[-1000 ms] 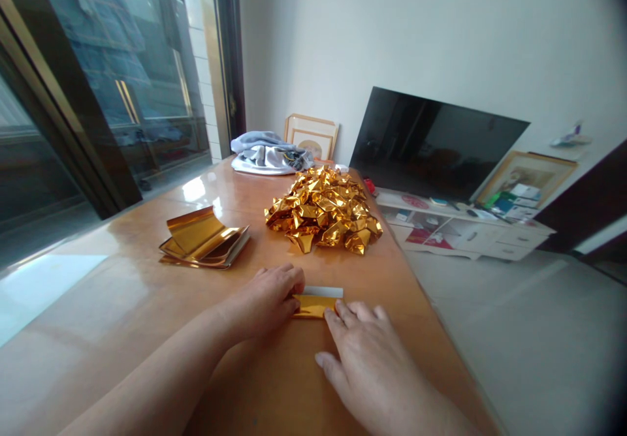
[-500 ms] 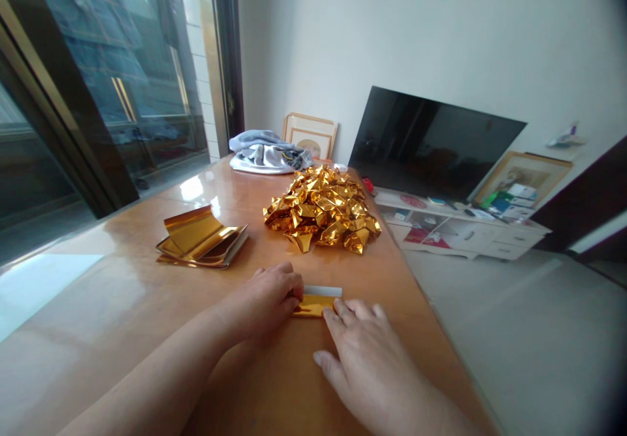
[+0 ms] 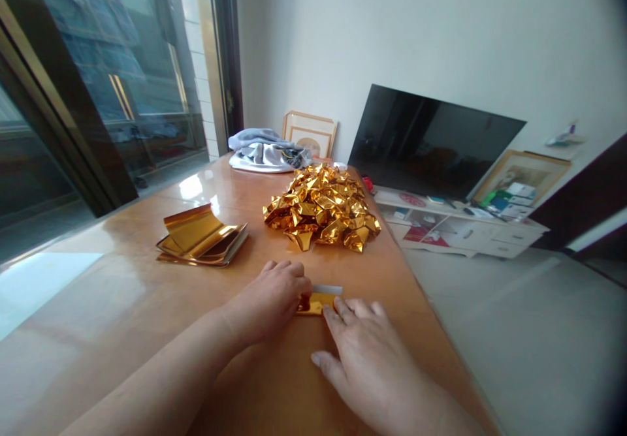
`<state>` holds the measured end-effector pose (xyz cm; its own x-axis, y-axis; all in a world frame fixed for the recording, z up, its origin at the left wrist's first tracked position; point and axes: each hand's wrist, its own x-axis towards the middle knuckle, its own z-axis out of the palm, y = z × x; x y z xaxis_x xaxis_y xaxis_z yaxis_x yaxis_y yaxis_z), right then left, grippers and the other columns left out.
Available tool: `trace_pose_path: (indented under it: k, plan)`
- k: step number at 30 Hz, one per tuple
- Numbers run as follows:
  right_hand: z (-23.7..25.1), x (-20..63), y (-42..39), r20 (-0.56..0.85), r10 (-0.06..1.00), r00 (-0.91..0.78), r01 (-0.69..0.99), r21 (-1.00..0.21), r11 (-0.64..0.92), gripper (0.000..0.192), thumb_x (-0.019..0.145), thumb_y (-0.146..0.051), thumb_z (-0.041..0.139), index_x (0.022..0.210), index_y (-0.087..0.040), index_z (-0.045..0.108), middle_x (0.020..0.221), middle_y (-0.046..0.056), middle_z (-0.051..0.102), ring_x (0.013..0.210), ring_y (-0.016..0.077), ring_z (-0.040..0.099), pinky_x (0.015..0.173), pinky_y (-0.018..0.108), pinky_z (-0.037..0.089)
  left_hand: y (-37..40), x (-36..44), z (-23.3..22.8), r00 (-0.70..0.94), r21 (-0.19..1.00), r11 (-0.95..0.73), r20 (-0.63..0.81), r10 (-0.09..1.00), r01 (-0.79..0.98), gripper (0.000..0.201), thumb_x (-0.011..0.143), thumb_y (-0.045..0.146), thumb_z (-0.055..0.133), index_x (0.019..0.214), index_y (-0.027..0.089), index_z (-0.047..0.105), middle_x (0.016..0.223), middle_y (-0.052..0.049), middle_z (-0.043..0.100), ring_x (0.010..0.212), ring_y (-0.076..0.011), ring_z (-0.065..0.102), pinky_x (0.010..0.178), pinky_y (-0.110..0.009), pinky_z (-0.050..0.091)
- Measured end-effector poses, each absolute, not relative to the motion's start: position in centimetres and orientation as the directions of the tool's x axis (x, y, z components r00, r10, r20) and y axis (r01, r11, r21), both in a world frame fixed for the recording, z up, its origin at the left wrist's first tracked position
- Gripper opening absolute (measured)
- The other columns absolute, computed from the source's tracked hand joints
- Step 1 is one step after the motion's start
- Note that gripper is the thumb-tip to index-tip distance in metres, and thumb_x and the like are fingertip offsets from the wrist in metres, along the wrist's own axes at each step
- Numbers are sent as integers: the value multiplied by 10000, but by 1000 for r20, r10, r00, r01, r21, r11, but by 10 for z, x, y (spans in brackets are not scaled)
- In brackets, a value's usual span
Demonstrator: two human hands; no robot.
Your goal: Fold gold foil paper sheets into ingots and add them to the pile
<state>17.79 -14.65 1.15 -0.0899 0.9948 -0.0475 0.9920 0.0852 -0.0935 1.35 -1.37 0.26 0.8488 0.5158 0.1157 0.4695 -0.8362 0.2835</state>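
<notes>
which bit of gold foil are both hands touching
The folded gold foil strip with a pale band along its far edge: the left hand and right hand touch its ends, while the foil stack and foil pile lie beyond, untouched.

L grip (image 3: 274,295) & R grip (image 3: 368,348) bare, forearms (image 3: 171,351) ditto.

Brown table (image 3: 264,377) with foil stack (image 3: 192,232), gold pile (image 3: 321,207), folded strip (image 3: 321,299), cloth bundle (image 3: 267,154)
</notes>
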Motion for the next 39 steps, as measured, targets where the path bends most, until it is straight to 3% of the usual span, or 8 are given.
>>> trace_pose_path:
  k: [9, 16, 26, 33, 39]
  plan:
    - [19, 178, -148, -41, 992, -116, 986, -121, 110, 644, 878, -561, 588, 1386, -164, 583, 1408, 169, 569, 1263, 371, 474, 1085, 528, 283, -16, 20, -1, 910, 212, -901, 92, 403, 378, 172, 898, 168, 533, 893, 226, 695, 943, -59, 609, 876, -201, 549, 767, -298, 411]
    - [23, 179, -149, -48, 987, -151, 985, -88, 146, 661, 890, -587, 553, 1378, -142, 580, 1397, 184, 568, 1256, 357, 481, 1077, 484, 297, -12, 18, 2, 911, 238, -892, 57, 409, 385, 170, 873, 166, 541, 823, 216, 696, 908, -49, 629, 789, -176, 569, 717, -275, 411]
    - [30, 180, -150, -140, 977, -163, 983, -101, 150, 809, 801, -718, 566, 1394, -167, 556, 1408, 185, 552, 1283, 362, 473, 1082, 487, 286, -11, 14, 5, 908, 239, -893, 84, 411, 382, 179, 861, 191, 560, 804, 251, 718, 916, -41, 663, 846, -192, 611, 779, -295, 407]
    - [26, 181, -156, -219, 968, -119, 989, -113, 96, 974, 812, -779, 496, 1553, -166, 337, 1597, 171, 317, 1465, 369, 263, 1161, 519, 191, -10, 12, 1, 919, 196, -914, 110, 380, 355, 238, 861, 181, 557, 925, 320, 740, 946, -38, 659, 856, -198, 607, 791, -323, 364]
    - [22, 186, -163, -245, 963, -108, 990, -119, 81, 961, 849, -781, 435, 1580, -183, 253, 1640, 132, 206, 1521, 351, 91, 1201, 538, 104, -8, 12, -3, 916, 214, -909, 110, 386, 358, 245, 849, 183, 556, 900, 328, 746, 984, -40, 650, 911, -211, 606, 797, -322, 357]
